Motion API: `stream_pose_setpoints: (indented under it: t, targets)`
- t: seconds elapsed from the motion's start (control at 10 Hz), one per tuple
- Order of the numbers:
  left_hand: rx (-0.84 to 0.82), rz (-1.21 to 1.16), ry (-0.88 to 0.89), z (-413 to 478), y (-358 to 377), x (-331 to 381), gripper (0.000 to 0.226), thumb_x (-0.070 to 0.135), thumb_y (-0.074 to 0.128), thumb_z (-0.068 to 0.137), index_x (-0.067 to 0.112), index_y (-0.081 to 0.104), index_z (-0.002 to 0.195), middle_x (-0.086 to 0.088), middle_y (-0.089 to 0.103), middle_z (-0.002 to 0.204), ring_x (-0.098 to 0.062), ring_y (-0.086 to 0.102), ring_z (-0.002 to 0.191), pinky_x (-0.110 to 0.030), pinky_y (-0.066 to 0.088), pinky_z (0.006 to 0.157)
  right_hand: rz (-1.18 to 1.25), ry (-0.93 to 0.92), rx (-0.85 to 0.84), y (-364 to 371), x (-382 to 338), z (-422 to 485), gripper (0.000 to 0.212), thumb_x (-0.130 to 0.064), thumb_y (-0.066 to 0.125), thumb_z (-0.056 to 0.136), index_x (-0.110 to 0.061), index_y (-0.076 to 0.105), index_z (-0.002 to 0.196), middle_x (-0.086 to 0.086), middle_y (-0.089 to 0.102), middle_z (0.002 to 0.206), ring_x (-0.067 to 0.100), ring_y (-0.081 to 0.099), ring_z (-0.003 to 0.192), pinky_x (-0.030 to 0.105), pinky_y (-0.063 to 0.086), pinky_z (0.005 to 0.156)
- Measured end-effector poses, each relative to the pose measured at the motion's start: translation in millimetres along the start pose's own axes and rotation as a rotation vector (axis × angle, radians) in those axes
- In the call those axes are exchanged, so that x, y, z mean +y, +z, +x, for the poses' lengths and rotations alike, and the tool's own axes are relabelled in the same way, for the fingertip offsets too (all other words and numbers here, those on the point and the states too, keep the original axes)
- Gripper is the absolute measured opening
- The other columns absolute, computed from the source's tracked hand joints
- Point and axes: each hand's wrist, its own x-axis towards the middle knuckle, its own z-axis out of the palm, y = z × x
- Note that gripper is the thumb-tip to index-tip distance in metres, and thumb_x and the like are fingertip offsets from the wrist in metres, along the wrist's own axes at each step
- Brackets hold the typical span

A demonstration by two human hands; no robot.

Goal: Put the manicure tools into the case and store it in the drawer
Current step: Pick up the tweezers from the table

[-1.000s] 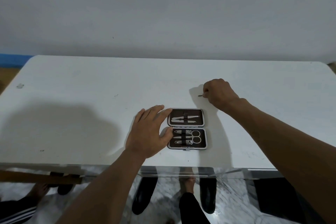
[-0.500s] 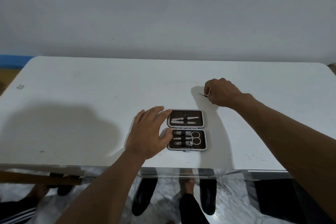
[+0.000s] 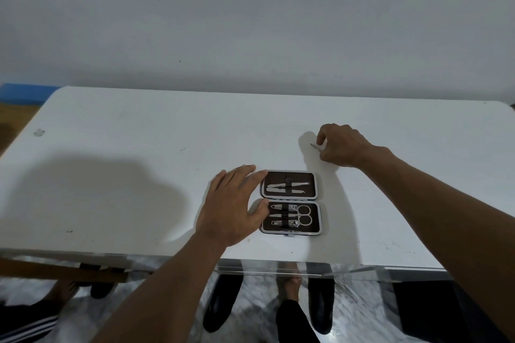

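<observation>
An open brown manicure case (image 3: 315,189) with a light rim lies flat on the white table (image 3: 139,147), near its front edge. Its far half holds two metal tools (image 3: 287,187); its near half holds scissors (image 3: 303,214) and clippers under dark straps. My left hand (image 3: 231,209) rests spread against the case's left side, fingertips touching the rim. My right hand (image 3: 342,145) is behind and right of the case, fingers closed on a thin metal tool (image 3: 315,147) whose tip sticks out to the left, just above the tabletop.
A pale wall rises behind the table. Below the front edge a reflective surface shows feet and dark shoes (image 3: 223,301). A wooden bar (image 3: 64,273) runs under the table at left. No drawer is visible.
My right hand has lifted slightly and shifted right with the thin tool pinched in its fingers. My left hand and the case have stayed put.
</observation>
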Motion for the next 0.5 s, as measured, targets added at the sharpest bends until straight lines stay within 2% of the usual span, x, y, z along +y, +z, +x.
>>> stream_pose_setpoints:
  t: [0.2, 0.3, 0.4, 0.5]
  targets:
    - [0.001, 0.005, 0.002, 0.6, 0.4, 0.5, 0.055, 0.048, 0.046, 0.087, 0.034, 0.042, 0.140, 0.010, 0.044, 0.146, -0.009, 0.034, 0.137, -0.039, 0.020, 0.118, 0.002, -0.003, 0.016, 1.0, -2.4, -0.5, 0.029, -0.011, 0.062, 0.077, -0.013, 0.061, 0.107, 0.011, 0.065, 0.106, 0.032, 0.060, 0.095, 0.037, 0.050, 0.078]
    - [0.004, -0.003, 0.001, -0.1, 0.5, 0.6, 0.055, 0.048, 0.045, 0.087, 0.033, 0.042, 0.140, 0.009, 0.044, 0.146, -0.009, 0.034, 0.137, -0.040, 0.021, 0.118, 0.007, -0.032, 0.016, -1.2, -2.0, -1.0, 0.040, -0.008, 0.058, 0.077, -0.019, 0.055, 0.115, 0.005, 0.060, 0.088, 0.030, 0.056, 0.084, 0.033, 0.043, 0.070]
    - [0.006, -0.006, 0.003, 0.1, 0.5, 0.3, 0.055, 0.048, 0.046, 0.087, 0.033, 0.042, 0.140, 0.009, 0.044, 0.146, -0.009, 0.034, 0.137, -0.039, 0.020, 0.118, -0.014, -0.099, -0.015, -3.9, -5.9, -2.1, 0.053, -0.002, 0.051, 0.079, -0.032, 0.048, 0.123, 0.003, 0.057, 0.083, 0.029, 0.055, 0.079, 0.030, 0.040, 0.064]
    - [0.003, -0.004, 0.000, 0.2, 0.4, 0.0, 0.056, 0.048, 0.045, 0.087, 0.034, 0.042, 0.140, 0.010, 0.044, 0.146, -0.009, 0.034, 0.137, -0.039, 0.020, 0.118, -0.050, -0.156, -0.066, -5.4, -8.0, 1.0, 0.059, 0.002, 0.046, 0.079, -0.039, 0.049, 0.122, 0.005, 0.061, 0.096, 0.028, 0.057, 0.082, 0.028, 0.040, 0.057]
